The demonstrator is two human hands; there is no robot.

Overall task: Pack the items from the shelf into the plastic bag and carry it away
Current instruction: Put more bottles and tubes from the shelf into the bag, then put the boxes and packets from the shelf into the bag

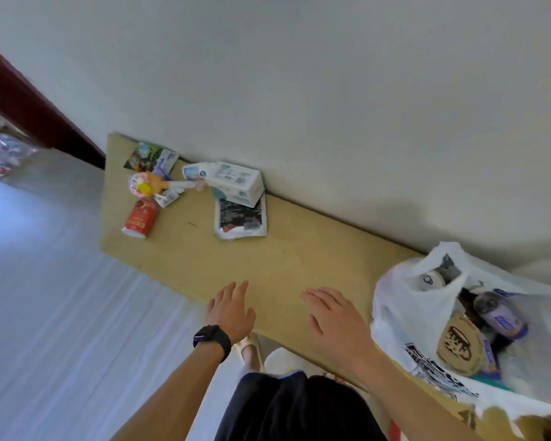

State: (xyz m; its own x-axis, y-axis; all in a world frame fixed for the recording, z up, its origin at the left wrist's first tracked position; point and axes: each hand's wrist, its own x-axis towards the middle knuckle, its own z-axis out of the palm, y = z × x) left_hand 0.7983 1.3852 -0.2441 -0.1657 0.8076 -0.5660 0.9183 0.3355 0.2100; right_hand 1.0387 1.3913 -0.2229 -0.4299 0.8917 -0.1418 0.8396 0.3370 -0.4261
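A white plastic bag [395,300] stands open at the right end of the wooden shelf [283,259], with bottles and a round brown-lidded item inside. At the far left end lie a red can [139,218] on its side, a small toy figure [147,183], some small packets [153,156], white tissue packs [233,183] against the wall and a flat white packet [240,219] with a dark label. My left hand [231,310], with a black watch on the wrist, and my right hand [334,319] hover over the shelf's near edge with fingers spread, holding nothing.
A white wall [299,74] runs along the back of the shelf. White floor [61,313] lies to the left, and a dark red door frame [29,100] at the upper left. My feet in light slippers [252,348] show below the shelf edge.
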